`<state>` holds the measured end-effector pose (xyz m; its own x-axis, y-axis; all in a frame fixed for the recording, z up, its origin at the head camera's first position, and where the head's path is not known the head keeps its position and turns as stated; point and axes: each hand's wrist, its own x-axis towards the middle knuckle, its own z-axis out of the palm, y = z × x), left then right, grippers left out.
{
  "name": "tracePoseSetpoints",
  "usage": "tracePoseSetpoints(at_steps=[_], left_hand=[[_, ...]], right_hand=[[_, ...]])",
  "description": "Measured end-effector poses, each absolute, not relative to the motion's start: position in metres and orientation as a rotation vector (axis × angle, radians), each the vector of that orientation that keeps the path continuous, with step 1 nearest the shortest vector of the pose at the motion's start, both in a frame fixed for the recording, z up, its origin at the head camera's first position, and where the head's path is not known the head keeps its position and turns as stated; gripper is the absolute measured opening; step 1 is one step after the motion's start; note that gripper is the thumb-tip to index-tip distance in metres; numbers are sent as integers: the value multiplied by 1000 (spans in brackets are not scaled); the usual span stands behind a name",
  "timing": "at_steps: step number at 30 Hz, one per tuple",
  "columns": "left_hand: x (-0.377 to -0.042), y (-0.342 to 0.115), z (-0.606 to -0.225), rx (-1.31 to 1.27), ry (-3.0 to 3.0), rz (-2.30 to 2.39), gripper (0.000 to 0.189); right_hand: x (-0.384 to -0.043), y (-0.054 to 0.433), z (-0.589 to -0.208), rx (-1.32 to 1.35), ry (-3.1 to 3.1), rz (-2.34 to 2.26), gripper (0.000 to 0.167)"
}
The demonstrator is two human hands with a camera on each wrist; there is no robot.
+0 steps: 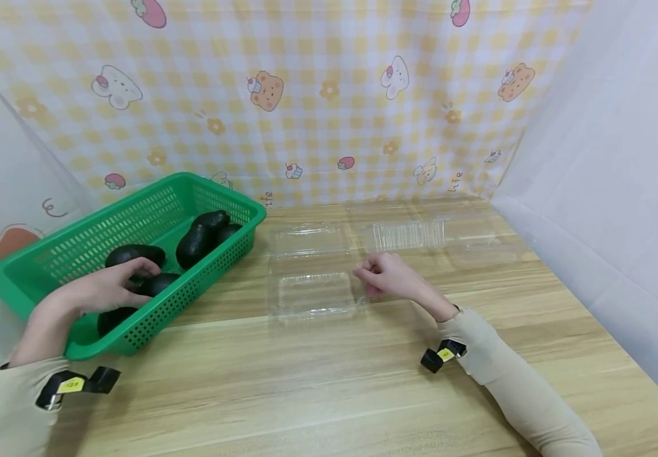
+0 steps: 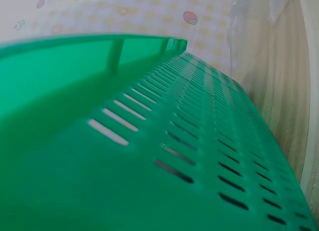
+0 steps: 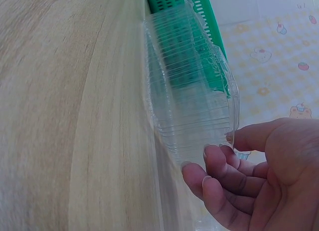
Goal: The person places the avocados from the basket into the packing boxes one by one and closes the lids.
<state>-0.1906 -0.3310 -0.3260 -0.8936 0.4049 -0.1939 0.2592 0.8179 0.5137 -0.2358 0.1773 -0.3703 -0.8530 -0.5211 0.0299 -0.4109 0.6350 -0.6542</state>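
My left hand (image 1: pixel 103 289) reaches into the green plastic basket (image 1: pixel 188 304), its fingers and thumb round a dark avocado (image 1: pixel 160 284). Other avocados lie close by, one dark avocado (image 1: pixel 134 254) behind the fingers and another (image 1: pixel 114 319) below the hand. In the left wrist view the basket wall (image 2: pixel 149 156) hides that hand. At the right edge of an opened clear plastic container (image 1: pixel 313 295), my right hand (image 1: pixel 389 274) holds the rim between thumb and curled fingers. The right wrist view shows the thumb and fingertips at the end of this ribbed container (image 3: pixel 192 91).
Several more avocados (image 1: pixel 194 246) sit at the basket's far end. More clear containers (image 1: pixel 409 235) lie open on the wooden table (image 1: pixel 306 393) at the back right. A checked cloth (image 1: pixel 329 127) hangs behind, and a white sheet (image 1: pixel 620 158) stands along the right.
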Motion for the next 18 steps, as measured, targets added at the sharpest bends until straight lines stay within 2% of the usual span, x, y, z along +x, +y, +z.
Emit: tracePoseSetpoints(at_steps=[18], left_hand=[[-190,-322,-328,683,2814,517,48]], right_hand=[[-237,176,-372,-781,2702,-1005,31]])
